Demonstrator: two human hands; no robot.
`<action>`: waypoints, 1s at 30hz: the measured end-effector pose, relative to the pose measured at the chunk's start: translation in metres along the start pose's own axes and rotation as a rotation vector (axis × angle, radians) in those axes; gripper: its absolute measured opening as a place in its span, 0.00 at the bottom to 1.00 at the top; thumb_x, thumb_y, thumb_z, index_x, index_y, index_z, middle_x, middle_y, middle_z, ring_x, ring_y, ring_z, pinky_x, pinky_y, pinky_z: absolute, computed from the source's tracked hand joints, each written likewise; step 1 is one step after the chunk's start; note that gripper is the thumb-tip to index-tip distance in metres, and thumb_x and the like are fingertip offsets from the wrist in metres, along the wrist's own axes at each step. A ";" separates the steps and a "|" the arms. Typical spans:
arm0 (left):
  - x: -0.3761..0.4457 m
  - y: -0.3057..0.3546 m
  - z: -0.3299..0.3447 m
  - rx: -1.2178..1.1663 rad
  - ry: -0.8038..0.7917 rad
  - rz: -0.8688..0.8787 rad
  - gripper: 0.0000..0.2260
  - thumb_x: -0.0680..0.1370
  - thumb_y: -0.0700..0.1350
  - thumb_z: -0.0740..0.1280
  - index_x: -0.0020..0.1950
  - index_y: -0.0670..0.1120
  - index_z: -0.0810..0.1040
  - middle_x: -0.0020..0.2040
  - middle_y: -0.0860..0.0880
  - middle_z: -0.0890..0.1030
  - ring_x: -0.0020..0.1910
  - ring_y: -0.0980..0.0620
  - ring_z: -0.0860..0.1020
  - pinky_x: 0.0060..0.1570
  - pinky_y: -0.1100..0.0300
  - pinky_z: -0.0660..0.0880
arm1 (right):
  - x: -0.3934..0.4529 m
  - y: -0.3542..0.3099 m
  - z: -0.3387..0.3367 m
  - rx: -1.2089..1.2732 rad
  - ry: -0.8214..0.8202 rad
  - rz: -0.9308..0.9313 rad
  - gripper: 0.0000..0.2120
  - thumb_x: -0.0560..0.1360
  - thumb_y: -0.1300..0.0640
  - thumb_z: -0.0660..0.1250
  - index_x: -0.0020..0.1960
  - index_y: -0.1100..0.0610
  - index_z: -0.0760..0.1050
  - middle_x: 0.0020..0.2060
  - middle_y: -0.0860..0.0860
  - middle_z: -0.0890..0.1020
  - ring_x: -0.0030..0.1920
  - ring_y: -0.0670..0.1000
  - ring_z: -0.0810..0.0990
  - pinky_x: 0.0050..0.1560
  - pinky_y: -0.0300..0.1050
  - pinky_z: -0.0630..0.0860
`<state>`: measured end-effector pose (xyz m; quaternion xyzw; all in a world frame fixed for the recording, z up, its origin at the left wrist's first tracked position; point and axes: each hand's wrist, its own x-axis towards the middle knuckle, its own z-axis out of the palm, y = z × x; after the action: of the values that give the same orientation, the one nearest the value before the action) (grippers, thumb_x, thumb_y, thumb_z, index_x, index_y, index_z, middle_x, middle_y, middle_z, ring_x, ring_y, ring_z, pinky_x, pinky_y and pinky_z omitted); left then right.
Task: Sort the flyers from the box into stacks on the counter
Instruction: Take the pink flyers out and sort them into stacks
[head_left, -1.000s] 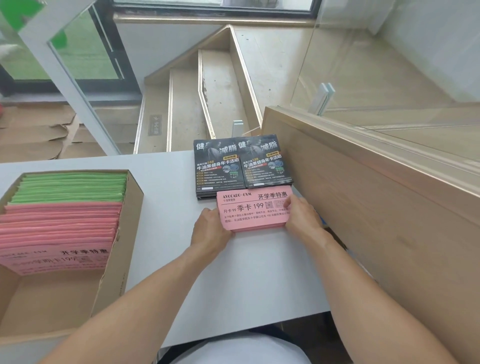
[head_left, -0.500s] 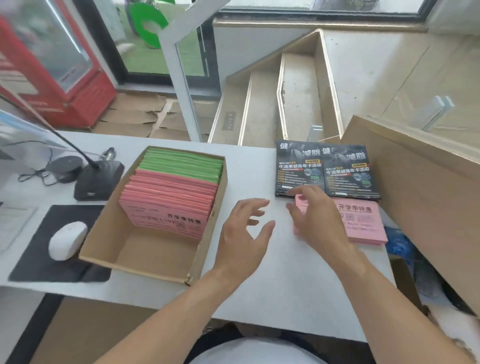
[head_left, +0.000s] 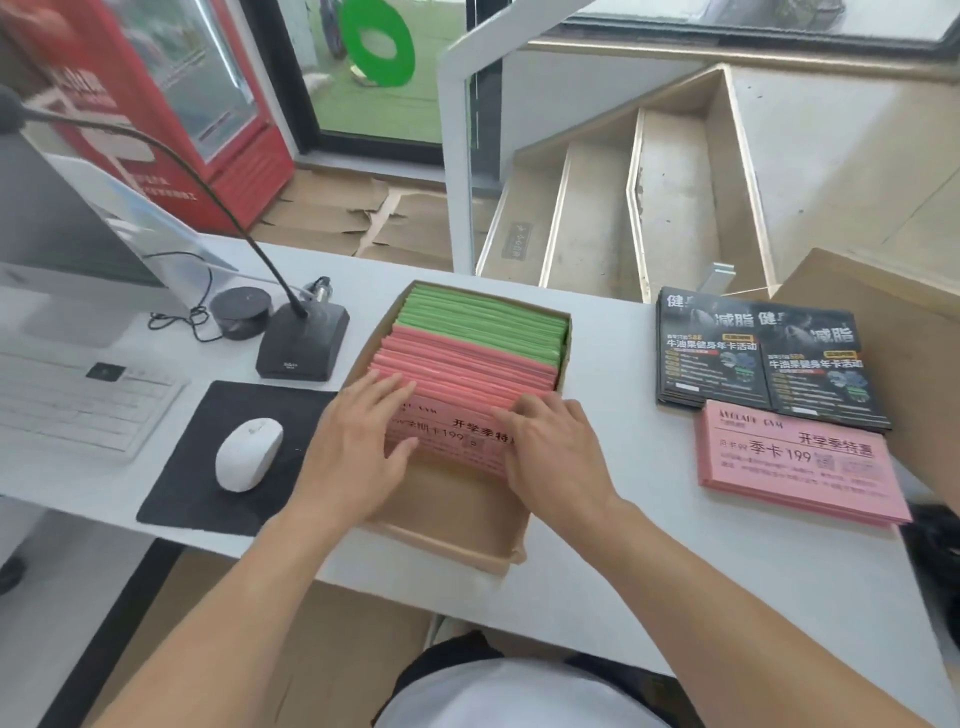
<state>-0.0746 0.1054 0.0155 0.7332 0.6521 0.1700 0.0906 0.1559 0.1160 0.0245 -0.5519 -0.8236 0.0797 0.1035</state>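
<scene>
Two hands (head_left: 358, 452) (head_left: 556, 452) beside mouse (head_left: 248, 454)

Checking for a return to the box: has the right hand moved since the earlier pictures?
Yes. The right hand left the pink flyer stack on the counter and now rests on the pink flyers in the cardboard box.

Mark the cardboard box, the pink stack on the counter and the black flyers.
cardboard box (head_left: 457, 540), head view, bare near floor.
pink stack (head_left: 795, 462), head view, top sheet.
black flyers (head_left: 758, 358), head view, top covers.
</scene>
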 end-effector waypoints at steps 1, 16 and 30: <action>0.001 -0.003 0.002 0.006 -0.032 0.020 0.30 0.77 0.48 0.73 0.77 0.50 0.69 0.77 0.52 0.69 0.79 0.52 0.61 0.78 0.49 0.58 | 0.001 -0.002 0.002 -0.017 0.005 0.019 0.16 0.79 0.54 0.62 0.66 0.49 0.78 0.52 0.48 0.79 0.56 0.55 0.75 0.59 0.49 0.69; -0.004 -0.004 0.009 -0.114 -0.101 -0.017 0.32 0.81 0.54 0.67 0.81 0.52 0.58 0.82 0.56 0.57 0.81 0.57 0.49 0.78 0.55 0.56 | 0.005 -0.031 0.009 -0.072 -0.042 0.199 0.16 0.76 0.59 0.63 0.63 0.49 0.70 0.47 0.47 0.85 0.50 0.54 0.81 0.55 0.47 0.68; -0.006 -0.005 0.008 -0.188 -0.104 -0.056 0.30 0.80 0.50 0.69 0.80 0.54 0.61 0.81 0.56 0.59 0.81 0.58 0.50 0.75 0.53 0.64 | 0.006 -0.041 0.010 -0.147 -0.026 0.158 0.10 0.75 0.60 0.66 0.53 0.49 0.78 0.47 0.47 0.80 0.51 0.55 0.77 0.53 0.47 0.68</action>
<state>-0.0768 0.1005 0.0056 0.7109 0.6479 0.1895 0.1973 0.1149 0.1058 0.0257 -0.6200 -0.7825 0.0342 0.0456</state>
